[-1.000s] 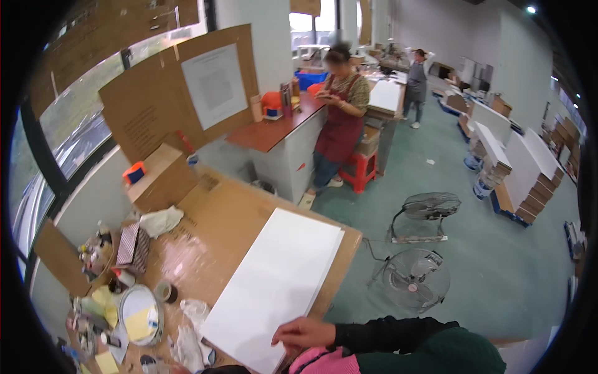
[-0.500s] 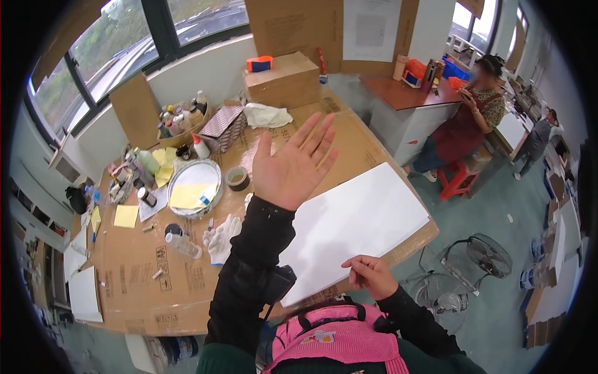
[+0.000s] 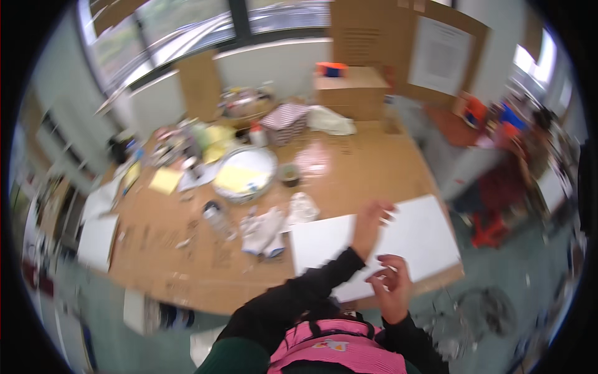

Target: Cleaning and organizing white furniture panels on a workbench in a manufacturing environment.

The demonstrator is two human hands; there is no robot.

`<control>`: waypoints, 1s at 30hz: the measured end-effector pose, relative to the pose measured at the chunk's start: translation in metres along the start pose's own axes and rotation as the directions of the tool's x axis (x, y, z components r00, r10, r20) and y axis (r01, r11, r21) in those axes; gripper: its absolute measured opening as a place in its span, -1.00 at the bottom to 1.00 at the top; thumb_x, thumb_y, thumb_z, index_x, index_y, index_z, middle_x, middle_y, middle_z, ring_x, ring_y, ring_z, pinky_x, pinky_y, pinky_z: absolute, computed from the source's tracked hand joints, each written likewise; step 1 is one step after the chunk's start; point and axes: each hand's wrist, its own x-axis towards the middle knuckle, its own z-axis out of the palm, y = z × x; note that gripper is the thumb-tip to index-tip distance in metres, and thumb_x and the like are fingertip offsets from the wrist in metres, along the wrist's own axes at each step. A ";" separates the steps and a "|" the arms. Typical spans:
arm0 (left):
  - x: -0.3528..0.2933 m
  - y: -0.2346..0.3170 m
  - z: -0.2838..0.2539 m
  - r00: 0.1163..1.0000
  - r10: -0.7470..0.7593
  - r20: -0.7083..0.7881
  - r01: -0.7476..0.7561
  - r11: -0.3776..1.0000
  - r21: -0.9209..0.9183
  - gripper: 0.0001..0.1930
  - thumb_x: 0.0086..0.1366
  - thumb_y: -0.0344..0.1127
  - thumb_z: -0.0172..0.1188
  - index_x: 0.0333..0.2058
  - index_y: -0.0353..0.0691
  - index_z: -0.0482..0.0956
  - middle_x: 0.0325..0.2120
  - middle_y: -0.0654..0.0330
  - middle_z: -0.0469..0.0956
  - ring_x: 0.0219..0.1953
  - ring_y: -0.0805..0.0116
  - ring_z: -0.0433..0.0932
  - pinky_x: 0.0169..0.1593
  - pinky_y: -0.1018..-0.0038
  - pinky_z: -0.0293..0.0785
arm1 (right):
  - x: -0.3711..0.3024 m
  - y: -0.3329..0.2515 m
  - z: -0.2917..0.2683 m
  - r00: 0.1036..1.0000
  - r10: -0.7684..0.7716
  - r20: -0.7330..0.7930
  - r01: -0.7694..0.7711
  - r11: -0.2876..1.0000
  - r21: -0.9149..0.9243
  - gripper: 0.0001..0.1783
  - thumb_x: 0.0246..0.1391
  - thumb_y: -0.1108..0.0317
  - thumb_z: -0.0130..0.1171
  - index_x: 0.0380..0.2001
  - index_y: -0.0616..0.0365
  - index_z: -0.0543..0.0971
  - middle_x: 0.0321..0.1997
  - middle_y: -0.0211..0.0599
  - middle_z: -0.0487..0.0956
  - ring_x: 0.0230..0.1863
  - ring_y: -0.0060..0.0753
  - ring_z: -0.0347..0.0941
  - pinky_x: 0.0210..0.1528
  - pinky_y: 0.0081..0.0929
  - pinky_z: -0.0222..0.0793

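A large white sheet [image 3: 414, 240] lies flat on the near right part of a brown work table [image 3: 339, 174]. My left hand [image 3: 371, 219] hovers over the middle of the sheet, fingers spread and holding nothing. My right hand [image 3: 391, 285] is at the sheet's near edge, fingers loosely curled with nothing in them. Both sleeves are dark. The picture is motion-blurred.
A round white tray [image 3: 245, 174] with a yellow sheet, a small cup [image 3: 288, 173], crumpled white cloths [image 3: 268, 224] and a clear bottle [image 3: 217, 217] lie left of the sheet. A cardboard box [image 3: 352, 92] stands at the back. A person in red [image 3: 526, 165] stands at right.
The view has swung so the table now fills the picture. My left hand came down from in front of the camera to over the white sheet. My right hand lifted off the sheet's edge.
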 end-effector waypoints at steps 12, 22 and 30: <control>-0.103 -0.085 -0.128 0.970 -0.218 -0.109 0.242 0.911 0.332 -0.73 0.34 -0.23 0.01 -0.31 -0.31 0.58 -0.45 0.19 0.55 -0.39 0.41 0.53 -0.30 0.48 0.49 | -0.008 0.085 0.035 0.800 0.151 0.581 -0.052 0.982 -0.184 -0.79 0.03 0.32 0.26 -0.27 0.12 0.51 -0.33 -0.27 0.53 -0.33 -0.36 0.46 -0.26 -0.40 0.40; -0.109 -0.101 -0.082 0.835 -0.550 -0.008 0.544 0.824 0.159 -0.78 0.36 -0.24 0.03 -0.31 -0.29 0.49 -0.51 0.12 0.56 -0.50 0.38 0.53 -0.39 0.48 0.51 | -0.047 0.040 0.008 0.933 0.200 0.298 -0.063 0.910 -0.411 -0.81 -0.04 0.30 0.19 -0.47 0.13 0.40 -0.48 -0.23 0.45 -0.45 -0.19 0.47 -0.40 -0.31 0.35; -0.195 -0.160 0.016 0.497 -0.765 0.410 0.638 0.642 0.425 -0.79 0.39 -0.28 0.00 -0.26 -0.31 0.52 -0.45 0.11 0.58 -0.44 0.38 0.54 -0.31 0.48 0.51 | -0.180 0.040 -0.058 0.948 0.304 0.097 -0.251 0.899 -0.358 -0.81 -0.06 0.26 0.16 -0.56 0.11 0.43 -0.50 -0.18 0.48 -0.44 -0.14 0.44 -0.37 -0.21 0.33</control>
